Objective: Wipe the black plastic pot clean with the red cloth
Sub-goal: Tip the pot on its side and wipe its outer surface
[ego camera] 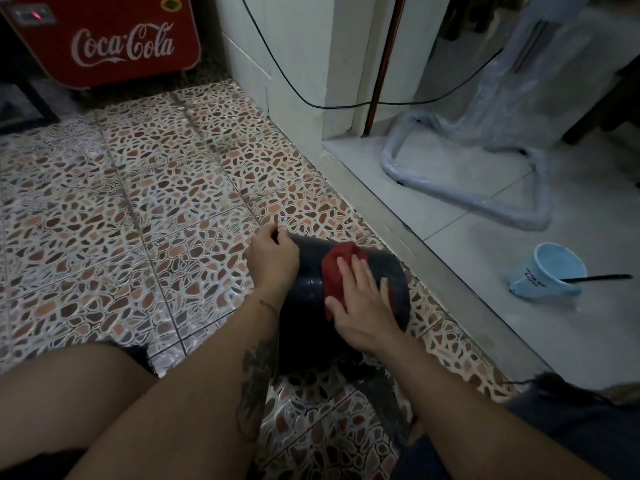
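Down on the pebble-patterned tile floor (145, 188), the black plastic pot (308, 289) lies on its side between the person's two forearms, its length running from lower left to upper right, just beside the grey step (412, 247) that leads up to the pale tiled floor on the right. The left hand (273, 261) sits at the pot's far upper-left end, its fingers curled over the edge there in a closed grip; how far the fingertips reach past the rim cannot be told, since they fold out of sight. The right hand (360, 303) lies flat and spread, palm down, pressing the red cloth (337, 271) against the pot's curved upper side; the cloth bunches out beyond the fingertips and along the thumb side, so the hand covers only part of it. Fingers of that hand are extended rather than clenched, resting on the cloth and, at the little-finger side, on the bare black wall. A tattooed left forearm (256, 372) crosses in front of the pot's near end. Well apart, up on the pale floor, a light blue cup (550, 271) lies tipped with a black stick (595, 278) poking out of its mouth. Farther back stand a plastic-wrapped metal frame (485, 188) and, at the top left, a red Coca-Cola cooler (117, 43)
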### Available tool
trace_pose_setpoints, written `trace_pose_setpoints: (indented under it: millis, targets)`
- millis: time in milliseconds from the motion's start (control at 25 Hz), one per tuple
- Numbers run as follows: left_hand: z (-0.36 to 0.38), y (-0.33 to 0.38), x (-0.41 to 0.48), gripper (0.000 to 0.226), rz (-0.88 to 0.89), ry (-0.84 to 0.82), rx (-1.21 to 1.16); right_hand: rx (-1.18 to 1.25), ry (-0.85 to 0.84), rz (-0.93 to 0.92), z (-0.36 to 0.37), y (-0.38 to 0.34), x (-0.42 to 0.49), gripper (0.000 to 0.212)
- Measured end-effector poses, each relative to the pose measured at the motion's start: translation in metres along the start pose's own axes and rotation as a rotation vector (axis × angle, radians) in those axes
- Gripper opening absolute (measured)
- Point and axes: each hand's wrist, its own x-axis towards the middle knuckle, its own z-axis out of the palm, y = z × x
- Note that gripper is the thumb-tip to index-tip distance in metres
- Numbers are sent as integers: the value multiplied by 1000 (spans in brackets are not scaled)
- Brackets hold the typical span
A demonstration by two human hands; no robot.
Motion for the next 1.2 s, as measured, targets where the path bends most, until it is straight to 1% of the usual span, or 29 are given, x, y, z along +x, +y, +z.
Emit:
trace_pose_setpoints:
  millis: [40, 160, 200, 280, 400, 480, 560, 640, 680, 720, 760, 800, 840, 960, 1000, 1040, 1080, 1120, 1200]
  targets:
    - [-2, -8, -7, 37, 77, -24, 33, 21, -18, 8, 3, -3, 2, 75]
    - [-11, -38, -40, 57, 311, -149, 154, 86, -40, 133, -3, 7, 18, 74]
    - [-13, -45, -47, 60, 357, -167, 160, 102, -33, 171, -4, 13, 22, 73]
    - [-13, -50, -49, 60, 387, -158, 120, 122, 21, 240, -6, 26, 27, 69]
    - [-9, -40, -49, 55, 321, -120, 27, 91, 130, 317, -15, 46, 25, 61]
    - [-6, -27, -49, 53, 279, -115, -17, 54, 158, 300, -22, 43, 22, 58]
    - [-4, -13, -43, 49, 183, -90, -21, 129, 147, 184, -27, 20, 16, 58]
    - [-4, -5, -29, 44, 62, -76, 24, 220, 108, -26, -25, -9, 2, 59]
    - [-6, -2, -22, 41, 9, -76, 30, 215, 89, -125, -21, -20, -5, 61]
    - [-9, -2, -16, 40, -29, -78, 19, 173, 66, -185, -15, -26, -11, 64]
    - [-12, -3, -13, 40, -50, -79, 7, 113, 45, -198, -8, -25, -14, 66]
    - [-14, -4, -14, 41, -53, -77, -2, 53, 33, -166, -2, -18, -14, 68]
    - [-16, -4, -17, 41, -25, -79, -1, 12, 36, -96, 4, -7, -13, 69]
    - [-20, -14, -41, 40, 139, -114, 45, -32, 65, 231, 5, 31, -3, 73]
    - [-20, -20, -46, 44, 174, -127, 47, -29, 53, 326, 2, 39, 0, 74]
    - [-19, -26, -45, 47, 185, -128, 36, -28, 38, 379, 0, 42, 3, 73]
    - [-18, -30, -41, 48, 170, -129, 6, -31, 25, 380, -1, 37, 4, 72]
    - [-16, -34, -36, 48, 149, -132, -29, -30, 19, 328, -1, 27, 4, 70]
    - [-15, -36, -30, 45, 105, -116, -88, -21, 14, 118, 2, -3, 4, 66]
